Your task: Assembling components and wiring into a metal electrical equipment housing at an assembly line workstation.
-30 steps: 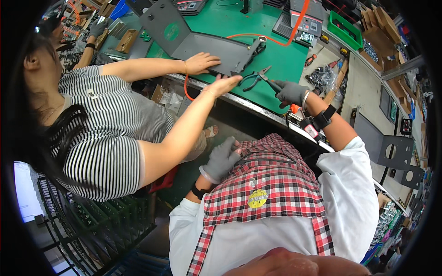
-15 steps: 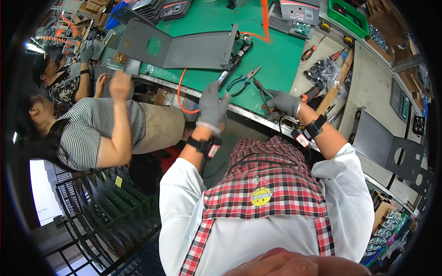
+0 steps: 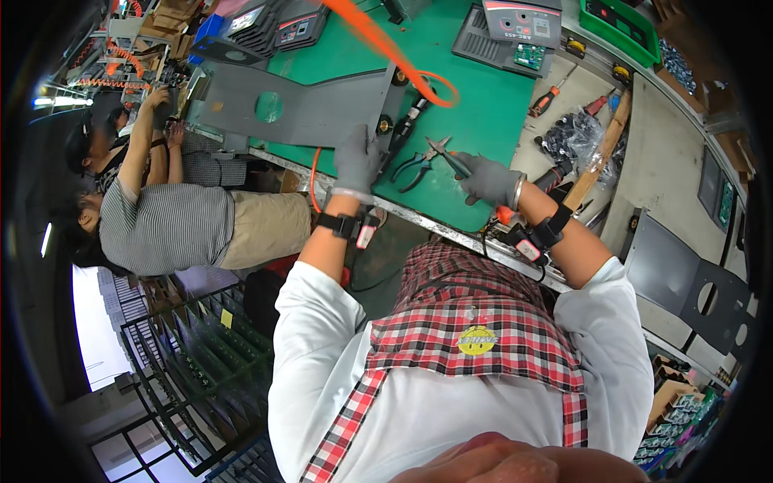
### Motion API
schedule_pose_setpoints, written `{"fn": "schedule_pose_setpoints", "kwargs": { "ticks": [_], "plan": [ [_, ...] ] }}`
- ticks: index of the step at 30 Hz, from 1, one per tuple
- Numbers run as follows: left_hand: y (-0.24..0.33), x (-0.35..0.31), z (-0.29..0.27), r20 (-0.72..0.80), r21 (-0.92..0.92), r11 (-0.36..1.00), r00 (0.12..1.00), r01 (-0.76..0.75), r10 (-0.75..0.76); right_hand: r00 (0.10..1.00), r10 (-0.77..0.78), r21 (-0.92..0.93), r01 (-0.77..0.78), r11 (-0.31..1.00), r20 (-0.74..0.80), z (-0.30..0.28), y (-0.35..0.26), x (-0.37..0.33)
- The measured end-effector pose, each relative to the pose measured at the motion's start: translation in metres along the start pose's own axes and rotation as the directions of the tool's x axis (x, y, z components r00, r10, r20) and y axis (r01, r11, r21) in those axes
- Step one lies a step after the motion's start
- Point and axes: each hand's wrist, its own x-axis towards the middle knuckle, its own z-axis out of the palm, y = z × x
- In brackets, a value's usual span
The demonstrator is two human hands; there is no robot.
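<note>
My left hand [image 3: 357, 163], in a grey glove, grips the near right corner of a bent grey metal panel [image 3: 322, 106] with a round hole. Just right of it lies a long black tool [image 3: 408, 127], partly hidden by the panel. In my gloved right hand [image 3: 489, 179] is a pair of pliers [image 3: 460, 166] with dark green handles, jaws pointing away to the left. Their tips meet the jaws of a second pair of pliers [image 3: 413, 169] with blue-black handles, lying on the green mat [image 3: 483, 105].
An orange hose [image 3: 386, 48] hangs across the bench. Grey printed housings [image 3: 522, 28] stand at the back right. Screwdrivers [image 3: 544, 102], a bag of black parts [image 3: 568, 133] and a wooden strip [image 3: 605, 145] lie to the right. Another person [image 3: 169, 225] works at left.
My left hand has moved up and left to the panel, whose right end has turned and shifted toward me. My right hand keeps its pliers. The hose has swung toward me.
</note>
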Motion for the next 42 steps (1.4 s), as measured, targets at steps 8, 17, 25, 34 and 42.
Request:
{"fn": "schedule_pose_setpoints", "kwargs": {
  "ticks": [8, 17, 25, 34, 42],
  "plan": [
    [0.016, -0.019, -0.086, -0.291, -0.25, 0.948, 0.949, -0.2, 0.123, 0.989, -0.107, -0.433, 0.052, 0.9, -0.103, -0.015, -0.113, -0.046],
    [-0.015, -0.01, -0.177, -0.288, -0.717, 0.677, 0.955, -0.164, -0.075, 0.428, -0.904, -0.995, -0.082, -0.057, 0.016, -0.009, -0.236, -0.06],
    [-0.053, 0.001, -0.201, -0.073, -0.929, 0.367, 0.995, -0.042, -0.073, 0.491, -0.806, -0.926, 0.004, -0.378, 0.332, -0.02, -0.303, -0.005],
    [-0.064, 0.006, -0.197, -0.172, -0.865, 0.493, 0.979, -0.096, -0.111, 0.467, -0.685, -0.816, 0.162, -0.555, 0.559, -0.033, -0.342, 0.034],
    [-0.069, 0.004, -0.214, -0.012, -0.881, 0.471, 0.991, 0.053, -0.133, 0.533, -0.629, -0.809, 0.212, -0.549, 0.566, -0.041, -0.362, 0.062]
  ]
}}
